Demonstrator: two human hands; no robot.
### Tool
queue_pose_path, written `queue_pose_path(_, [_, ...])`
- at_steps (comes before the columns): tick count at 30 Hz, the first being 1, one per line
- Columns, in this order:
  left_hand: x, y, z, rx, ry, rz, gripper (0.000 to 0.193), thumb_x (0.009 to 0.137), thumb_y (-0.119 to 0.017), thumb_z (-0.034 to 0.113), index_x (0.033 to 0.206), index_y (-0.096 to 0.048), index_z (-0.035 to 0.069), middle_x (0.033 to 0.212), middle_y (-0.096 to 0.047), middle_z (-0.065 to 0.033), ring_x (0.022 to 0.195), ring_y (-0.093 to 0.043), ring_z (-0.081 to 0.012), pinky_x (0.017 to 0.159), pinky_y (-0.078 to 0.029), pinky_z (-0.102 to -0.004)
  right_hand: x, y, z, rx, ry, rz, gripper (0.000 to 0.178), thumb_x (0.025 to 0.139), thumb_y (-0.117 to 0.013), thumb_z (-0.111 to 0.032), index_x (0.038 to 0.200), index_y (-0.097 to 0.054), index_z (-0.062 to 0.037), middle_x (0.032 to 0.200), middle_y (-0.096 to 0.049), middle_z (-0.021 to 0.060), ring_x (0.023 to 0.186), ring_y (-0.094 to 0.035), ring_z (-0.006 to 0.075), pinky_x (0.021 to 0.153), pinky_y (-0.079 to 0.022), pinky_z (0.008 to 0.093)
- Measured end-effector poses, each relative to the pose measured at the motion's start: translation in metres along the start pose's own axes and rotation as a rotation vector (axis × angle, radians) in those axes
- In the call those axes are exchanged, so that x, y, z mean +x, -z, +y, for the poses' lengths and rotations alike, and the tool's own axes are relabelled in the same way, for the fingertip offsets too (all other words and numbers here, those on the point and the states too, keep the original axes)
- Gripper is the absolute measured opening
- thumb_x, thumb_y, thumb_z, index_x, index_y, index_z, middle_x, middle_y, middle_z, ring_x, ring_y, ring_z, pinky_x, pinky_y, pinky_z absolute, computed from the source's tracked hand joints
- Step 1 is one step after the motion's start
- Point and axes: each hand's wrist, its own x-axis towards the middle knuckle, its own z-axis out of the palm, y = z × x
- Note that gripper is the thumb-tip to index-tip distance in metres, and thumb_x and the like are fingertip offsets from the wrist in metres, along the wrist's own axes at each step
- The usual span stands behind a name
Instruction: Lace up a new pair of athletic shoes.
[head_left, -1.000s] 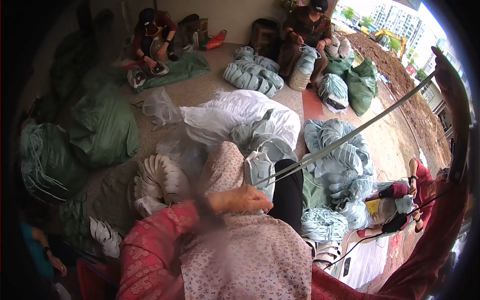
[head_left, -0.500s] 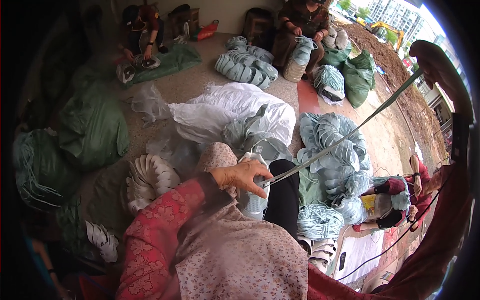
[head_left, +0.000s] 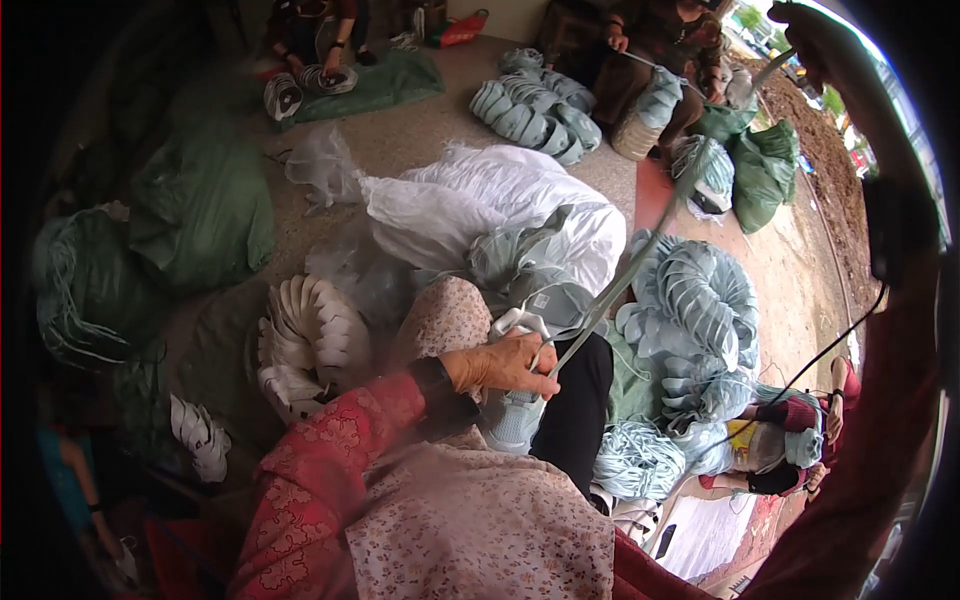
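A light grey-blue shoe upper [head_left: 514, 424] lies between my knees, partly covered by my left hand [head_left: 510, 364]. The fingers of that hand are curled around a pale grey-green shoelace [head_left: 645, 255] close to the upper's opening. From there the lace runs in a long, slightly bowed line to the upper right. My right hand [head_left: 812, 48] is raised far out at the end of that arm and grips the lace's other end; its fingers are partly dark against the light. Just beyond the left hand, more grey uppers [head_left: 560, 305] rest against a white sack.
The white sack [head_left: 480, 195] bulges ahead. Rings of pale blue uppers [head_left: 705, 300] and a lace bundle [head_left: 640, 458] sit at right, white uppers [head_left: 310, 335] at left. Green sacks [head_left: 200, 210] stand far left. Co-workers sit at the back; another person [head_left: 800, 430] is at right.
My right hand has moved up and leftward, and the lace has gone from taut to slightly bowed. My left hand has shifted a little right. The whole view has turned slightly.
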Motion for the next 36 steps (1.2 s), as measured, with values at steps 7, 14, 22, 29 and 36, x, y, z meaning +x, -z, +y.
queue_pose_path(7, [0.001, -0.004, 0.001, -0.47, 0.045, 0.071, 0.033, 0.097, -0.061, 0.034, 0.088, -0.068, 0.003, 0.083, -0.062, -0.0014, 0.08, -0.057, -0.0123, 0.079, -0.045, -0.0282, -0.051, 0.015, 0.064, 0.166, 0.049, 0.452, 0.039, 0.104, -0.048, -0.021, 0.137, -0.053, -0.001, 0.095, -0.057, 0.0009, 0.077, -0.053, 0.0067, 0.07, -0.046, 0.0215])
queue_pose_path(14, [0.001, 0.002, 0.019, -0.546, 0.092, 0.06, 0.038, 0.099, -0.057, 0.037, 0.087, -0.067, 0.003, 0.075, -0.056, 0.002, 0.077, -0.051, -0.0053, 0.069, -0.039, -0.0238, -0.139, 0.118, 0.11, -0.31, 0.097, 0.461, 0.043, 0.105, -0.045, -0.016, 0.144, -0.042, 0.0023, 0.116, -0.055, 0.003, 0.099, -0.054, 0.0084, 0.086, -0.045, 0.0198])
queue_pose_path(22, [0.007, -0.013, 0.003, -0.873, -0.014, 0.391, 0.053, 0.102, -0.046, 0.049, 0.063, -0.04, 0.014, 0.073, -0.063, -0.0058, 0.065, -0.056, -0.0152, 0.068, -0.047, -0.0303, -0.199, 0.028, 0.119, -0.206, -0.435, 0.541, 0.034, 0.102, -0.048, -0.03, 0.117, -0.062, -0.0023, 0.074, -0.064, 0.0036, 0.07, -0.063, 0.0119, 0.063, -0.05, 0.0256])
queue_pose_path(29, [0.008, 0.01, 0.035, -1.138, -0.032, 0.394, 0.048, 0.104, -0.042, 0.046, 0.067, -0.035, 0.015, 0.062, -0.036, 0.0032, 0.056, -0.039, -0.0118, 0.06, -0.042, -0.0299, -0.321, -0.181, 0.16, -0.674, -0.128, -0.412, 0.023, 0.082, -0.063, -0.01, 0.105, -0.066, -0.009, 0.1, -0.065, 0.0105, 0.079, -0.066, 0.0329, 0.065, -0.053, 0.0437])
queue_pose_path(36, [0.018, 0.014, 0.043, -0.937, -0.043, 0.449, 0.053, 0.102, -0.042, 0.05, 0.066, -0.043, 0.012, 0.063, -0.039, 0.0025, 0.056, -0.039, -0.0092, 0.055, -0.038, -0.0258, -0.291, -0.324, 0.037, -0.214, 0.2, -0.328, 0.074, 0.082, -0.069, -0.018, 0.147, -0.036, -0.0076, 0.1, -0.058, 0.0122, 0.073, -0.064, 0.0311, 0.065, -0.053, 0.038])
